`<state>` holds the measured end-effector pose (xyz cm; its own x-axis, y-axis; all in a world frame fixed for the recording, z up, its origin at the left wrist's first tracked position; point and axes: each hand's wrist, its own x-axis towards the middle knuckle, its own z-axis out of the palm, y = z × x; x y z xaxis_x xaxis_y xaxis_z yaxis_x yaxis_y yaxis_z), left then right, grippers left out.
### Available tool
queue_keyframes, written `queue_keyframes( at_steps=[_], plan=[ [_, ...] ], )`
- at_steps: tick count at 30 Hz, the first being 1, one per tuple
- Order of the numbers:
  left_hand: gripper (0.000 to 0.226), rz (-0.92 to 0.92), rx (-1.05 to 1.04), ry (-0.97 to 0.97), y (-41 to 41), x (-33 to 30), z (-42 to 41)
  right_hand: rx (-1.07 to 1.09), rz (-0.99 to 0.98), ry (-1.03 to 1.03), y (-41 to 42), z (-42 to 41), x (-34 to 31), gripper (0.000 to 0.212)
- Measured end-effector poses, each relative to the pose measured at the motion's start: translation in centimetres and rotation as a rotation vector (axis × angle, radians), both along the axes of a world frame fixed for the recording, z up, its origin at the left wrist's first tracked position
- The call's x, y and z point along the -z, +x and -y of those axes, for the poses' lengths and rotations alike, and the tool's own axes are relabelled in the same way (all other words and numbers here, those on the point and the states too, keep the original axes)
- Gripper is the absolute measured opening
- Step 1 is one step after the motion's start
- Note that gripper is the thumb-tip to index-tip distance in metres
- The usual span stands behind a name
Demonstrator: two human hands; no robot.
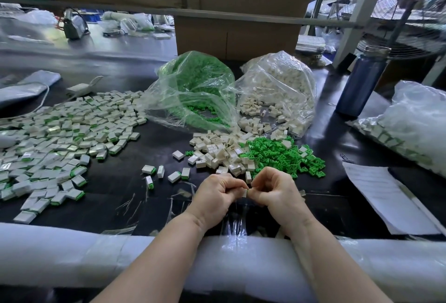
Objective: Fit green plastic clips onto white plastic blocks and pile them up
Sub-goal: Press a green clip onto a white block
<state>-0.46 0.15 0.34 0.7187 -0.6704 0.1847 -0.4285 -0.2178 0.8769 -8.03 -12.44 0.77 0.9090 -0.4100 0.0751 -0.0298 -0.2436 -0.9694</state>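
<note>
Matt black table (144, 165) – glossy clear plastic bags (193, 90), matt green clips (277, 155), smooth white blocks (217, 153), brown cardboard box (236, 37) far.

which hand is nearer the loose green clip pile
Right. The right hand sits just below the loose green clips; the left hand lies further to their lower left.

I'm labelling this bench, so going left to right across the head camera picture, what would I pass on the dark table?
Pile of finished blocks → bag of green clips → bag of white blocks → blue bottle → paper sheet
</note>
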Motion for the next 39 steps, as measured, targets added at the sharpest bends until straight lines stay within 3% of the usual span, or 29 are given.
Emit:
queue_keyframes(
  at_steps=[5, 9, 16, 21, 30, 39],
  plan=[
    [0.011, -0.023, 0.003, 0.005, -0.06, 0.09, 0.01, 0.012, 0.014, -0.007, 0.07, 0.03, 0.13, 0.029],
    [0.013, -0.173, -0.034, -0.119, 0.03, -0.12, -0.08, 0.062, 0.085, 0.047, 0.10, -0.09, -0.02, 0.016],
    [0.028, -0.120, -0.010, -0.122, -0.17, 0.22, -0.02, 0.137, 0.081, 0.160, 0.16, -0.08, -0.13, 0.011],
    [0.006, -0.057, -0.112, -0.114, -0.04, 0.20, 0.02, 0.117, 0.079, 0.181, 0.11, -0.15, -0.14, 0.010],
    [0.007, -0.222, -0.076, -0.175, 0.14, -0.20, -0.26, 0.098, 0.087, 0.121, 0.21, -0.16, 0.10, 0.011],
    [0.011, -0.190, -0.048, -0.058, 0.36, 0.03, -0.21, 0.050, 0.026, 0.018, 0.42, -0.54, 0.19, 0.016]
  ],
)
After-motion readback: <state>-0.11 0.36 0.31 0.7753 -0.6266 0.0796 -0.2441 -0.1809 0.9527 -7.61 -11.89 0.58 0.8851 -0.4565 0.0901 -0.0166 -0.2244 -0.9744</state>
